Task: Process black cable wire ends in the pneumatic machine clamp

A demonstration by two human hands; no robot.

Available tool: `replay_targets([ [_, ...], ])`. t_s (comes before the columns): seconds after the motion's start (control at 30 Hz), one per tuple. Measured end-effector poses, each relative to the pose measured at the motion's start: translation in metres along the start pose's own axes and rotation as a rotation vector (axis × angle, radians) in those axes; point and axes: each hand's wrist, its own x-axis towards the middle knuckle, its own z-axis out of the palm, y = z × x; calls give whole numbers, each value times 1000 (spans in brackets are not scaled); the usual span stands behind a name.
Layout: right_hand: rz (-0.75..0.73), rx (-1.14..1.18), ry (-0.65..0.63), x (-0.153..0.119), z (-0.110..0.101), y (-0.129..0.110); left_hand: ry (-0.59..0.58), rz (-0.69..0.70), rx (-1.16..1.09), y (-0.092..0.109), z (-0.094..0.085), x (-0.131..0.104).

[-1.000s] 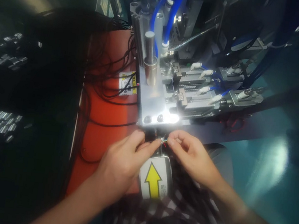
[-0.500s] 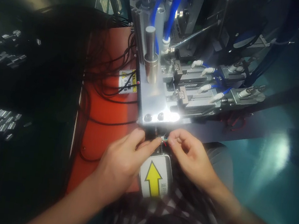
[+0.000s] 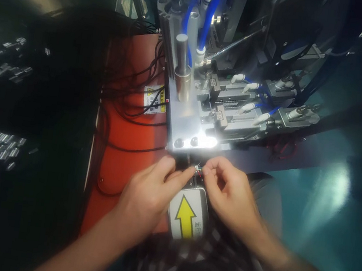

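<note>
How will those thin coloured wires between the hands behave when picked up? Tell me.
The wires look very thin and splay apart, so probably bend easily. Dwarfed by the right hand, they likely weigh little. Such fineness suggests they may be fragile.

L hand (image 3: 147, 189) & R hand (image 3: 233, 191) are flanking wires (image 3: 199, 172); mach. plate (image 3: 187, 123) is sitting just behind, arrow sign (image 3: 185, 220) in front, metal pcs (image 3: 3, 146) lying far L.
</note>
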Motion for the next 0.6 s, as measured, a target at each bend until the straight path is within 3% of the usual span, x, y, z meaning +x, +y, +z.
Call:
replay_targets([
  [0.13, 134, 264, -106, 3, -2, 3, 13, 1, -13, 0, 0, 0],
  [0.2, 160, 327, -101, 4, -3, 4, 15, 3, -10, 0, 0, 0],
  [0.47, 194, 352, -52, 7, -1, 0, 13, 5, -2, -1, 2, 0],
  [0.6, 134, 327, -14, 7, 2, 0, 7, 2, 5, -1, 1, 0],
])
